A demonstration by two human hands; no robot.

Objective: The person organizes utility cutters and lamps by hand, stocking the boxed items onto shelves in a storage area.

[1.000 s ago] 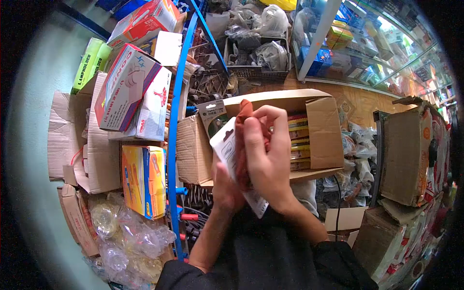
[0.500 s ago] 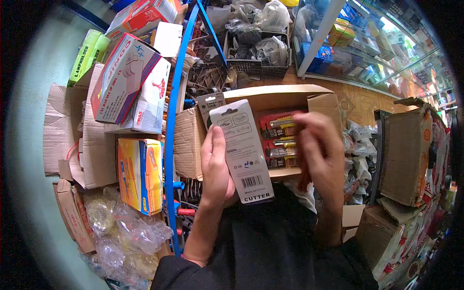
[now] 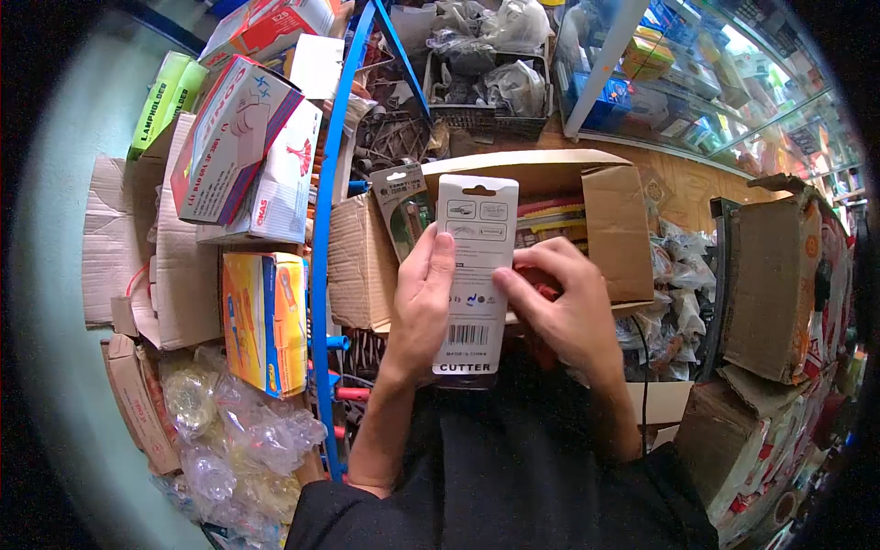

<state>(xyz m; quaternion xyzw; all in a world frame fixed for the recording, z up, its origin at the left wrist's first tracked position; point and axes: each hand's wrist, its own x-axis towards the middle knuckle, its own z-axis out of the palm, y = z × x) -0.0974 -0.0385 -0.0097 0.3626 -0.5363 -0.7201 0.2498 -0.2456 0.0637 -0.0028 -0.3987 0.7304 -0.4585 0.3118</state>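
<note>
My left hand (image 3: 423, 307) is closed around the left side of a packaged cutter (image 3: 477, 335), its thumb on the white card. The card's printed back faces me upright, with a barcode and the word CUTTER. My right hand (image 3: 568, 298) is at the card's right edge, thumb touching it and fingers curled. A dark red rag-like thing (image 3: 548, 291) is in that hand, mostly hidden by the fingers. Behind my hands, an open cardboard box (image 3: 616, 229) holds several red and yellow packs (image 3: 555, 215). Another carded pack (image 3: 403, 206) leans at the box's left side.
Left of a blue metal frame (image 3: 321, 275) are stacked cartons (image 3: 240, 137), a yellow box (image 3: 266, 321) and clear plastic bags (image 3: 243, 431). A glass display case (image 3: 724, 92) stands at the back right, a black crate (image 3: 490, 119) beside it. Worn cartons (image 3: 770, 284) are at right.
The packaged cutter has turned from tilted to upright and moved slightly right. My right hand has come from over the packs in the box down to the card's right edge.
</note>
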